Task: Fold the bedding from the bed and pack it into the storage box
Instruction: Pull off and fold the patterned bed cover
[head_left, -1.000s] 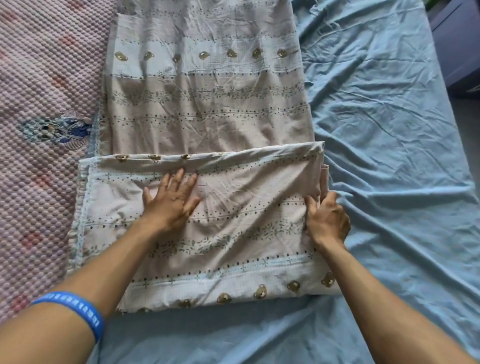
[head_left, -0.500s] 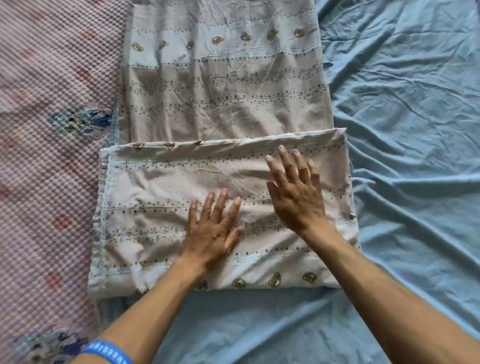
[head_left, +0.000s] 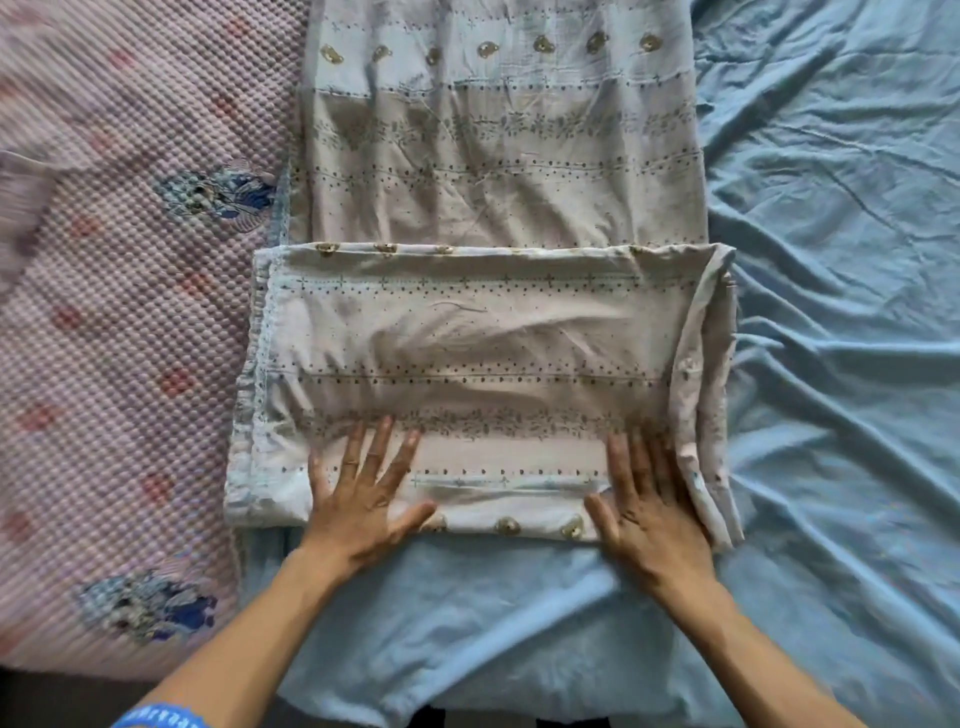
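Observation:
A beige patterned bedsheet (head_left: 483, 338) lies lengthwise on the bed, its near end folded over into a thick band. My left hand (head_left: 363, 493) lies flat, fingers spread, on the near edge of that folded band, left of centre. Over at the band's right end, my right hand (head_left: 649, 499) presses flat on the near edge, beside the loose layered side edge. The unfolded part of the sheet (head_left: 498, 145) stretches away toward the top of the view. No storage box is in view.
A wrinkled light blue sheet (head_left: 841, 312) covers the bed to the right and under my arms. A pink bubble-textured blanket (head_left: 114, 338) with blue embroidered patches lies along the left. The bed's near edge runs along the bottom of the view.
Both hands slid from the middle of the folded band down to its near edge and apart, the left one going left, the right one going right. The view moved closer.

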